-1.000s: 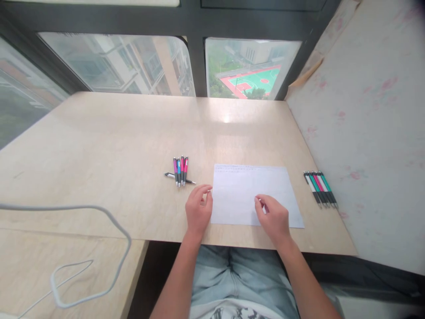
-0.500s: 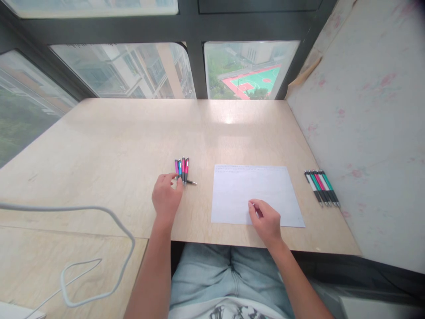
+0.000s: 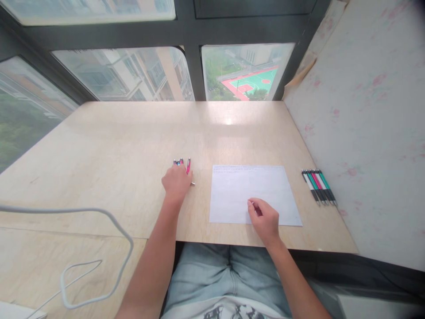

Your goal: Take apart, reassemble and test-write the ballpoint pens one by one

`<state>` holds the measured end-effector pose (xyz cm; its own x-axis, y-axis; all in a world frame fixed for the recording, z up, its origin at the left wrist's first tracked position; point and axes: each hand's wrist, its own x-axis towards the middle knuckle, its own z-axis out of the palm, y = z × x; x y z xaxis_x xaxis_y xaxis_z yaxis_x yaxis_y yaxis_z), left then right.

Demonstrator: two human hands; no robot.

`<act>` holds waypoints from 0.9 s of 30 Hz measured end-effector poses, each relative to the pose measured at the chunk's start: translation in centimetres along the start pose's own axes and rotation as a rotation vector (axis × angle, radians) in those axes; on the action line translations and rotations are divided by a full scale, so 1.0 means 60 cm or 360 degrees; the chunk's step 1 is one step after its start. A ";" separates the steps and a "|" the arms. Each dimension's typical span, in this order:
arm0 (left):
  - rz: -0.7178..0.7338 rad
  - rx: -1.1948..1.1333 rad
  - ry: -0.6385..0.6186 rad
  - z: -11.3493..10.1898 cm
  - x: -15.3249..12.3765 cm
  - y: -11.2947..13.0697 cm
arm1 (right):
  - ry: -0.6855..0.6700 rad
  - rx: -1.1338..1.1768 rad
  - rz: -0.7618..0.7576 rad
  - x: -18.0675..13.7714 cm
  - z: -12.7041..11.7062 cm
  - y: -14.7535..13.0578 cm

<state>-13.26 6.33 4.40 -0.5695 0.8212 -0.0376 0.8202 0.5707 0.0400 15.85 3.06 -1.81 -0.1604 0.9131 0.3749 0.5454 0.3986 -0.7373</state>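
Note:
My left hand (image 3: 177,180) rests over a small group of pens on the desk, back of the hand up, hiding most of their length. Its fingers are mostly out of sight. A pink pen (image 3: 189,165) shows beside the thumb, slightly apart from the other pen tops (image 3: 178,162). One metal pen tip (image 3: 193,184) pokes out at the hand's right side. My right hand (image 3: 264,219) lies on the lower part of a white sheet of paper (image 3: 232,195), fingers curled into a pinch. Whatever is in that pinch is too small to make out.
Several white, green and pink pens (image 3: 319,187) lie in a row near the papered wall (image 3: 375,133). Faint writing runs along the top of the sheet. A grey cable (image 3: 122,226) loops over the wooden desk (image 3: 133,141) at left. Windows stand behind.
My left hand has moved right and a little forward, now covering the pens. The pink pen stands farther from the others. My right hand keeps its place on the paper.

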 end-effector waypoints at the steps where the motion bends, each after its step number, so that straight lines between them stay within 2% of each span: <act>1: -0.0005 -0.0002 -0.0017 0.000 0.002 0.003 | -0.0002 0.0005 0.0006 0.000 0.000 0.001; 6: 0.0020 -0.0085 -0.0010 -0.012 0.001 0.011 | -0.0002 0.0031 0.0034 0.000 0.001 0.001; 9: 0.0119 -0.0581 0.0046 -0.025 -0.019 0.013 | 0.0031 0.0033 0.0039 0.000 0.000 0.000; 10: 0.0204 -0.0899 -0.0046 -0.027 -0.032 0.016 | 0.0043 0.0032 0.0038 0.000 0.000 0.000; 13: 0.0334 -0.1863 -0.0521 -0.019 -0.082 0.036 | 0.0054 0.0033 0.0034 0.000 0.001 0.000; 16: 0.0306 -0.2411 -0.0857 0.006 -0.136 0.069 | 0.0040 0.0054 0.0032 0.001 0.002 0.000; 18: 0.0191 -0.2715 -0.0974 0.023 -0.162 0.091 | 0.0027 0.0084 0.0035 0.003 0.000 -0.002; 22: -0.0058 -0.3141 -0.0865 0.043 -0.187 0.115 | -0.0010 0.0221 0.0074 0.006 -0.013 -0.020; 24: -0.0124 -0.3242 -0.0816 0.047 -0.194 0.118 | -0.0035 0.0350 0.0139 0.007 -0.019 -0.037; 27: -0.0160 -0.3282 -0.0844 0.049 -0.204 0.118 | -0.0108 0.0563 0.0288 0.008 -0.020 -0.064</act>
<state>-0.32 0.30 2.18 -0.2286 0.9259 -0.3007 -0.6346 0.0925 0.7672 14.66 1.89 1.87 -0.1484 0.9701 0.1921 0.2550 0.2253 -0.9403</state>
